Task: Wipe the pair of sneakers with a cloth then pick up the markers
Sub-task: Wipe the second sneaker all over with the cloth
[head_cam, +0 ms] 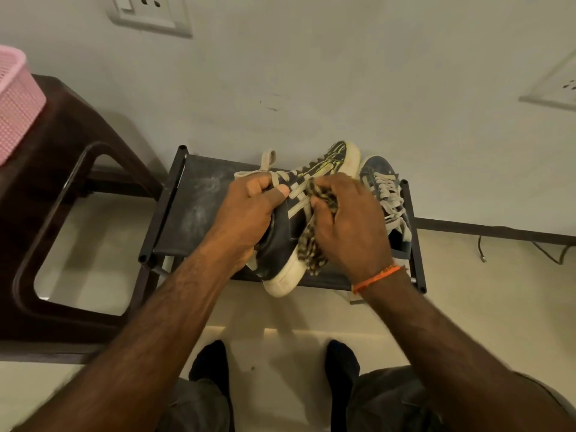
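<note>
My left hand [249, 210] grips a black sneaker [290, 244] with a white sole and pale laces, held tilted on its side above a small dark rack [190, 194]. My right hand [349, 219] holds a crumpled patterned cloth [314, 241] pressed against the sneaker's side, with an end of it hanging down over the sole. The second sneaker [381, 188], dark with grey laces, stands on the rack's right end against the wall. No markers are in view.
A dark brown plastic stool [62, 188] stands to the left with a pink basket [15, 104] on it. The wall [311, 73] is right behind the rack, with sockets on it. A cable [486, 241] trails on the floor at right. My feet are below.
</note>
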